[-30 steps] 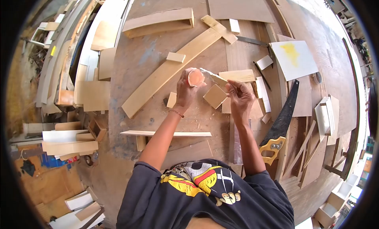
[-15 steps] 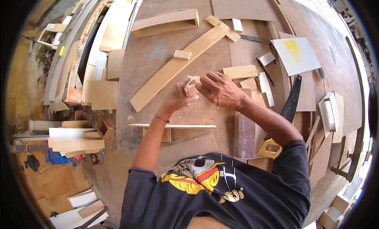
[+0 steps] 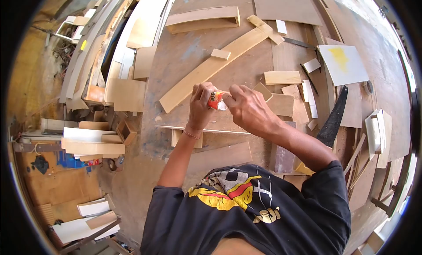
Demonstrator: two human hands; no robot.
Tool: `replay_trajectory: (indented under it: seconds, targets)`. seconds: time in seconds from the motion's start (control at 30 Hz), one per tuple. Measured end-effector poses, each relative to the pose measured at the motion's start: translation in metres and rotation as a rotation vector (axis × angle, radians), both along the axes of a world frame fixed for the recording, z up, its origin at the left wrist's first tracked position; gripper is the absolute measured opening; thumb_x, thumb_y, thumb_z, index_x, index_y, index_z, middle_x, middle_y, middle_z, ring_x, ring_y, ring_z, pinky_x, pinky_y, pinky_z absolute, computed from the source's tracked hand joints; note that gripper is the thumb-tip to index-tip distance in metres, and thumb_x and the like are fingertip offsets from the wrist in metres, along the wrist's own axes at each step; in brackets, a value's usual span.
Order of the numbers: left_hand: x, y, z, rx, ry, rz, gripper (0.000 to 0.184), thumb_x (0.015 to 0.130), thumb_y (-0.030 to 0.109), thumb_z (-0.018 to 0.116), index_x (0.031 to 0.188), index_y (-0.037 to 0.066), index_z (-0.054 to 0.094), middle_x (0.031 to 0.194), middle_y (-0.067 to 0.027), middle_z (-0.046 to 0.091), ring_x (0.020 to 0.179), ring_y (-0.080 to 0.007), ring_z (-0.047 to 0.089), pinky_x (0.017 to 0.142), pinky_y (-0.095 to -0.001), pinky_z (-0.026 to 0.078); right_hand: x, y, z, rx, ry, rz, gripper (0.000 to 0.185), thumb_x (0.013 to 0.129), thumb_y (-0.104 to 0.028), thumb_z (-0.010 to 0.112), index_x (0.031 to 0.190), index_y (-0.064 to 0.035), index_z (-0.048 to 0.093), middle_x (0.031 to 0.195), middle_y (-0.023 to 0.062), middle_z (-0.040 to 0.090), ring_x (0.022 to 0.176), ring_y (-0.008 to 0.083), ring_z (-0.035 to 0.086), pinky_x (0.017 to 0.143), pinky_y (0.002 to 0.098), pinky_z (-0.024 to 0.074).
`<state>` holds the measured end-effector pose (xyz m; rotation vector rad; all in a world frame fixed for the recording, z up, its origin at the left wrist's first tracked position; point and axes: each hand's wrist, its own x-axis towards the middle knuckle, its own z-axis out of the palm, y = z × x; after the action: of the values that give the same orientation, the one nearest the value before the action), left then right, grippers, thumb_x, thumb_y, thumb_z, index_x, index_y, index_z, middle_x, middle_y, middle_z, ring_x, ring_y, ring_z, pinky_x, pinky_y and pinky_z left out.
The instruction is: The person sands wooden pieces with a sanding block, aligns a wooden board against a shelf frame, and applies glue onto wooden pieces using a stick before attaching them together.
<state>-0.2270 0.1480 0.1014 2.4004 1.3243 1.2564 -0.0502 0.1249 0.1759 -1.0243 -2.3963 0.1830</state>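
My left hand (image 3: 201, 101) is wrapped round a small plastic cup (image 3: 215, 99) with a red and orange label, tilted toward the right. Whitish residue shows at its mouth. My right hand (image 3: 249, 106) is closed, its thumb and fingertips pinched at the cup's mouth; whatever they grip is hidden. Beyond the hands lies a long wooden plank (image 3: 193, 80) with a small wood block (image 3: 220, 54) on it. A thin pale board edge (image 3: 206, 130) runs below the hands, nearer my body.
A hand saw (image 3: 335, 119) lies to the right, near wood offcuts (image 3: 281, 77) and a white board with a yellow stain (image 3: 358, 68). An open wooden box frame (image 3: 202, 18) sits at the back. Stacked boards (image 3: 127, 94) stand along the left.
My left hand has turned the cup, so its labelled side now shows rather than its whitish inside. My right hand stays at the mouth. The whole view has shifted slightly.
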Motion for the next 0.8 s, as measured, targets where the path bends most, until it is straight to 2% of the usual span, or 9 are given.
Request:
replay_trajectory:
  seconds: [0.23, 0.3, 0.33, 0.4, 0.43, 0.5, 0.57, 0.63, 0.8]
  targets:
    - [-0.007, -0.002, 0.001, 0.248, 0.093, 0.051, 0.042, 0.063, -0.001, 0.073, 0.099, 0.004, 0.051, 0.095, -0.0115, 0.052, 0.088, -0.0297, 0.052, 0.077, -0.0394, 0.044, -0.008, -0.012, -0.012, -0.170, 0.328, -0.110, 0.005, 0.074, -0.001, 0.058, 0.078, 0.0019, 0.060, 0.063, 0.0143, 0.050, 0.056, 0.0300, 0.054, 0.052, 0.0378, 0.0428]
    - [-0.006, -0.001, 0.001, 0.281, 0.098, 0.085, 0.041, 0.064, -0.002, 0.072, 0.099, 0.003, 0.051, 0.095, -0.0115, 0.052, 0.089, -0.0297, 0.052, 0.077, -0.0392, 0.044, -0.010, -0.016, -0.018, -0.305, 0.474, -0.184, 0.012, 0.078, -0.004, 0.061, 0.088, 0.0000, 0.065, 0.063, 0.0119, 0.056, 0.054, 0.0214, 0.055, 0.051, 0.0339, 0.0423]
    - [-0.005, -0.001, 0.000, 0.311, 0.102, 0.114, 0.041, 0.065, -0.003, 0.072, 0.099, 0.003, 0.051, 0.096, -0.0114, 0.052, 0.089, -0.0297, 0.052, 0.077, -0.0389, 0.045, -0.010, -0.016, -0.023, -0.307, 0.475, -0.183, 0.012, 0.078, -0.004, 0.061, 0.088, 0.0000, 0.065, 0.063, 0.0119, 0.056, 0.054, 0.0214, 0.055, 0.051, 0.0339, 0.0423]
    - [-0.005, 0.000, -0.001, 0.326, 0.084, 0.104, 0.041, 0.065, -0.003, 0.070, 0.101, 0.002, 0.051, 0.098, -0.0112, 0.052, 0.091, -0.0302, 0.051, 0.079, -0.0397, 0.045, -0.007, -0.017, -0.031, -0.553, 0.703, -0.241, 0.017, 0.080, -0.007, 0.063, 0.095, -0.0004, 0.067, 0.064, 0.0076, 0.060, 0.054, 0.0103, 0.052, 0.048, 0.0271, 0.0416]
    - [-0.005, 0.000, -0.002, 0.340, 0.065, 0.094, 0.042, 0.064, -0.004, 0.068, 0.103, 0.002, 0.052, 0.099, -0.0109, 0.052, 0.093, -0.0308, 0.050, 0.080, -0.0404, 0.044, -0.004, -0.017, -0.031, -0.556, 0.702, -0.238, 0.017, 0.080, -0.007, 0.063, 0.095, -0.0004, 0.067, 0.064, 0.0076, 0.060, 0.054, 0.0103, 0.052, 0.048, 0.0271, 0.0416]
    - [-0.005, 0.003, -0.006, 0.348, 0.042, 0.089, 0.042, 0.065, -0.004, 0.066, 0.103, 0.002, 0.052, 0.100, -0.0112, 0.052, 0.094, -0.0307, 0.050, 0.081, -0.0403, 0.044, 0.001, -0.018, -0.029, -1.059, 0.873, -0.295, 0.018, 0.080, -0.011, 0.064, 0.094, 0.0003, 0.068, 0.064, 0.0086, 0.063, 0.054, 0.0086, 0.055, 0.045, 0.0244, 0.0415]
    - [-0.003, 0.006, -0.010, 0.356, 0.017, 0.080, 0.041, 0.066, -0.004, 0.065, 0.104, 0.001, 0.051, 0.100, -0.0114, 0.052, 0.094, -0.0307, 0.050, 0.081, -0.0402, 0.044, -0.003, -0.023, -0.029, -1.102, 0.946, -0.312, 0.018, 0.082, -0.011, 0.063, 0.091, 0.0040, 0.067, 0.064, 0.0046, 0.061, 0.053, 0.0045, 0.050, 0.043, 0.0206, 0.0394]
    - [0.001, 0.007, -0.015, 0.378, -0.026, 0.100, 0.042, 0.067, -0.004, 0.065, 0.106, 0.001, 0.050, 0.101, -0.0117, 0.051, 0.094, -0.0306, 0.050, 0.081, -0.0402, 0.045, -0.007, -0.027, -0.038, -1.304, 1.321, -0.299, 0.018, 0.081, -0.010, 0.064, 0.088, 0.0063, 0.065, 0.065, 0.0066, 0.060, 0.051, 0.0057, 0.048, 0.043, 0.0196, 0.0399]
    - [0.009, 0.004, -0.024, 0.388, -0.002, 0.103, 0.042, 0.067, -0.006, 0.066, 0.106, 0.000, 0.049, 0.103, -0.0135, 0.050, 0.095, -0.0314, 0.050, 0.081, -0.0405, 0.045, -0.009, -0.030, -0.049, -1.525, 1.606, -0.346, 0.015, 0.083, -0.008, 0.062, 0.089, 0.0051, 0.060, 0.070, 0.0059, 0.058, 0.051, 0.0062, 0.047, 0.046, 0.0179, 0.0403]
